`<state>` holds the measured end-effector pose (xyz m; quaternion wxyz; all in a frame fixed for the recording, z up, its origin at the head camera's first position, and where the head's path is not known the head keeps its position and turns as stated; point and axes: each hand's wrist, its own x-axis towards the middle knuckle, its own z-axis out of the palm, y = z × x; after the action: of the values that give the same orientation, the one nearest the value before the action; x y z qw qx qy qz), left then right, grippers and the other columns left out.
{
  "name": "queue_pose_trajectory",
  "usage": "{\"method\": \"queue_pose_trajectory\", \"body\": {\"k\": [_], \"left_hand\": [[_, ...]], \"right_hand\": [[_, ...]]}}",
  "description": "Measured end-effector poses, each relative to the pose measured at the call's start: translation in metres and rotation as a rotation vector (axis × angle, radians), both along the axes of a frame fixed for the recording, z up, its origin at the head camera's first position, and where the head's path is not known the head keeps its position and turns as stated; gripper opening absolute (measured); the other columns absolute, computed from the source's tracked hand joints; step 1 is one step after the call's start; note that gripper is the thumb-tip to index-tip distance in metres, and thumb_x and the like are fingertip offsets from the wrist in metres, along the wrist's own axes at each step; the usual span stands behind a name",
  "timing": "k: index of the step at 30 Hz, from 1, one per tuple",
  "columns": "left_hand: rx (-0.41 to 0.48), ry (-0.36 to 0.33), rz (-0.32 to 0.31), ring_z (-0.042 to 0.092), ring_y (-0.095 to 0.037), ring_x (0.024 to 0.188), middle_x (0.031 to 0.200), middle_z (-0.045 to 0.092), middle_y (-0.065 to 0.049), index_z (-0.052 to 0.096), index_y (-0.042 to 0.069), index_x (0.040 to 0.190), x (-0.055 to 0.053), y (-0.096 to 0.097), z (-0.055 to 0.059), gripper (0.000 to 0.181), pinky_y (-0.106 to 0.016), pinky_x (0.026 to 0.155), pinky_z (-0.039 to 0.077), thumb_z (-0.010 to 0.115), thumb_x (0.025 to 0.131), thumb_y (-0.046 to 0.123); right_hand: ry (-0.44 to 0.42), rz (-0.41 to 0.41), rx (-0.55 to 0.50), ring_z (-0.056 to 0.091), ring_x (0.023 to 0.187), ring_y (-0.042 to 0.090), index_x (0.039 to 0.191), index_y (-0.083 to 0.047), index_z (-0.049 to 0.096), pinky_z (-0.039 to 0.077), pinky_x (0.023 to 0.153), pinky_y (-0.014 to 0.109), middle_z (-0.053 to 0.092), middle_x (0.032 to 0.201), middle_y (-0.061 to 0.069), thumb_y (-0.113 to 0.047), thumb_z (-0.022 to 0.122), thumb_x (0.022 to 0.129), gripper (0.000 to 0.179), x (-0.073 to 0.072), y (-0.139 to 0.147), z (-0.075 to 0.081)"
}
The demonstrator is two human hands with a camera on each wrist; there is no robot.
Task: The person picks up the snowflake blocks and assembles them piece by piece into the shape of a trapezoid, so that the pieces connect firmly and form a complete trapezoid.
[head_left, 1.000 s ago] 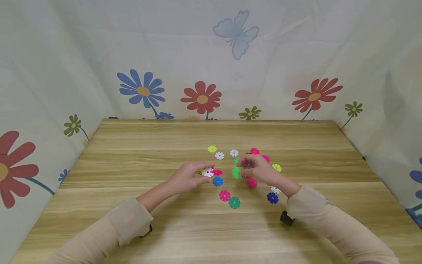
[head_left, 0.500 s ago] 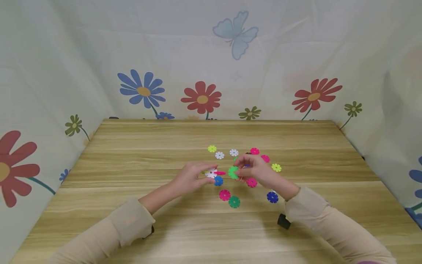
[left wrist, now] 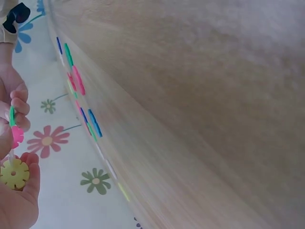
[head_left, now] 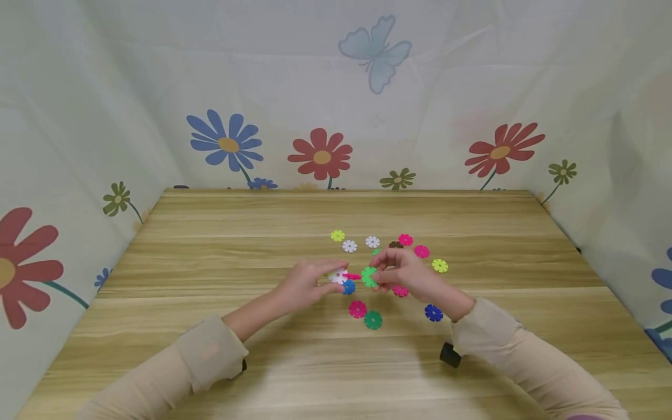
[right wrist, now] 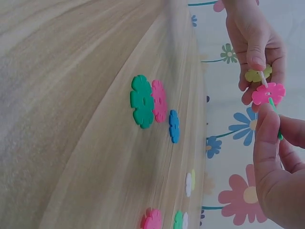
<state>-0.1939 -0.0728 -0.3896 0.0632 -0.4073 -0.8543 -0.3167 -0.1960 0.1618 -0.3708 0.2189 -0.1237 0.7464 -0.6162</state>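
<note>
My left hand (head_left: 304, 284) holds a short chain of notched plastic discs between thumb and fingers. The chain joins a yellow disc (left wrist: 14, 174), a white disc (head_left: 337, 276) and a pink disc (right wrist: 268, 94), slotted at angles to each other. Pinched in my right hand (head_left: 412, 274) is a bright green disc (head_left: 368, 277), turned edge-on in the right wrist view and right at the pink disc's rim. Both hands are above the table, close together. A blue disc (head_left: 349, 287) lies beyond my left thumb in the head view.
Loose discs lie scattered on the wooden table (head_left: 236, 216): a pink one (head_left: 358, 309) and a dark green one (head_left: 373, 319) in front, a dark blue one (head_left: 433, 313) to the right, and several more behind the hands. A flower-printed curtain (head_left: 430, 93) surrounds the table.
My right hand has carried the green disc left until it meets the pink one. My left hand has shifted slightly right with the chain, and the pink disc now appears more edge-on.
</note>
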Motion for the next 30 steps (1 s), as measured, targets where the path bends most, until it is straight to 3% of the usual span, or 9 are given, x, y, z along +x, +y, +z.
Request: {"method": "queue_pose_trajectory", "body": {"k": [12, 19, 30], "left_hand": [[0.018, 0.026, -0.039, 0.055, -0.022, 0.109, 0.116, 0.058, -0.013, 0.058, 0.000, 0.114, 0.001, 0.005, -0.002, 0.041, -0.030, 0.089, 0.045, 0.067, 0.077, 0.015], [-0.014, -0.023, -0.012, 0.054, -0.024, 0.110, 0.118, 0.057, -0.015, 0.056, 0.001, 0.117, 0.006, 0.009, 0.000, 0.038, -0.031, 0.089, 0.045, 0.062, 0.081, 0.012], [-0.018, 0.037, -0.012, 0.059, -0.022, 0.101, 0.114, 0.059, -0.013, 0.056, 0.000, 0.117, 0.007, 0.008, 0.002, 0.036, -0.029, 0.084, 0.049, 0.059, 0.083, 0.013]], "right_hand": [[-0.024, -0.039, -0.020, 0.064, 0.065, 0.021, 0.101, 0.010, 0.052, 0.052, 0.056, 0.023, 0.053, 0.078, 0.009, 0.006, 0.057, 0.080, 0.022, 0.003, -0.005, -0.001], [-0.031, -0.088, -0.018, 0.062, 0.059, 0.015, 0.100, 0.014, 0.051, 0.052, 0.056, 0.024, 0.054, 0.074, 0.008, 0.008, 0.056, 0.079, 0.022, 0.005, -0.009, -0.002], [-0.030, -0.191, -0.011, 0.061, 0.056, 0.012, 0.101, 0.016, 0.051, 0.052, 0.055, 0.023, 0.054, 0.068, 0.003, 0.008, 0.055, 0.079, 0.024, 0.010, -0.016, 0.000]]}}
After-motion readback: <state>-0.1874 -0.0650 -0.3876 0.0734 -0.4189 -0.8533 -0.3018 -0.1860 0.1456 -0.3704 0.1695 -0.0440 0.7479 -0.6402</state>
